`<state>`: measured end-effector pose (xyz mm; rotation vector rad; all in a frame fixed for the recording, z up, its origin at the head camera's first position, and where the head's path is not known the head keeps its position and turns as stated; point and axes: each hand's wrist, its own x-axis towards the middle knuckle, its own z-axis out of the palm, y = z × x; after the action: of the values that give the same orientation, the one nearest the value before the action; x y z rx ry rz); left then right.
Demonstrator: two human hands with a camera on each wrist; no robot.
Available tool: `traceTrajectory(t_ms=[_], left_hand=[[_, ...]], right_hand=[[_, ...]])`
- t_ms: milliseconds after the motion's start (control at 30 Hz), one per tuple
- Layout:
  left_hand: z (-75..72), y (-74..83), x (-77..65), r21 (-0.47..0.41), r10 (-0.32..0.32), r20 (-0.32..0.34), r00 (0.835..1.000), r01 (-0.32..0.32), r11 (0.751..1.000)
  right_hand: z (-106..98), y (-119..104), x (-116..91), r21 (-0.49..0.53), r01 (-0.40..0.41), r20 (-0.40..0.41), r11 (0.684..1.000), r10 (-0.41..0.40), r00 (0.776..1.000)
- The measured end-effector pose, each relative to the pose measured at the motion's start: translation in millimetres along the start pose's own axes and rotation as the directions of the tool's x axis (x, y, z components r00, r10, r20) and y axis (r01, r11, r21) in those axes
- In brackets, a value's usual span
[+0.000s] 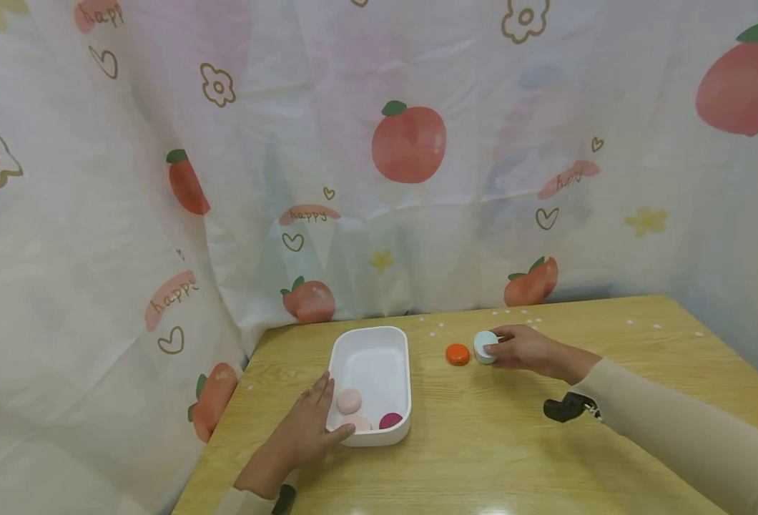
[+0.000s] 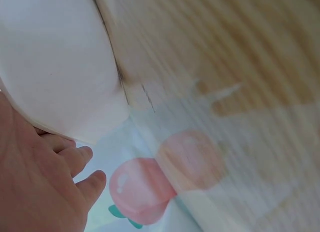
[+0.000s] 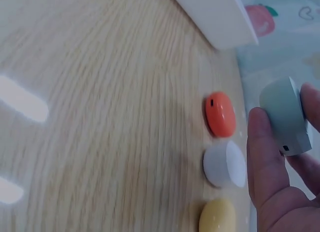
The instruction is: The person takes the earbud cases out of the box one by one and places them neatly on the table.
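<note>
My right hand (image 1: 540, 352) pinches a pale green rounded case (image 1: 482, 344) between thumb and fingers. Seen from the right wrist, the case (image 3: 281, 111) has a small dark slot and is held above the table. Just left of it lies an orange rounded case (image 1: 458, 354), also with a dark slot. My left hand (image 1: 302, 428) rests against the left side of a white tray (image 1: 409, 383), fingers fairly straight, thumb by the near rim. Inside the tray's near end are two pale pink round pieces (image 1: 350, 400) and a magenta one (image 1: 390, 420).
A white cylindrical piece (image 3: 222, 164) and a yellow rounded piece (image 3: 218, 218) stand in line beyond the orange case, hidden by the right hand in the head view. Small white petal-like bits (image 1: 441, 325) dot the wooden table (image 1: 469, 450). A printed curtain (image 1: 353, 272) hangs behind.
</note>
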<state>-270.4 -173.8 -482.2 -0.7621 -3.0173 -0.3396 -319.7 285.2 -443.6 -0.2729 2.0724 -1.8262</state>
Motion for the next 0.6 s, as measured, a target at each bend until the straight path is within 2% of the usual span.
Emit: traceTrajectory(t_ms=[300, 600], left_hand=[[-1.0, 1.5, 0.1, 0.01, -0.003, 0.01, 1.0, 0.003, 1.0], [-1.2, 2.1, -0.1, 0.012, 0.009, -0.007, 1.0, -0.009, 1.0]], right_hand=[[-26.8, 5.5, -5.4, -0.023, 0.015, -0.036, 1.0, -0.016, 0.999], [-53.0, 7.4, -10.6, 0.007, -0.01, -0.09, 1.0, 0.01, 0.996]])
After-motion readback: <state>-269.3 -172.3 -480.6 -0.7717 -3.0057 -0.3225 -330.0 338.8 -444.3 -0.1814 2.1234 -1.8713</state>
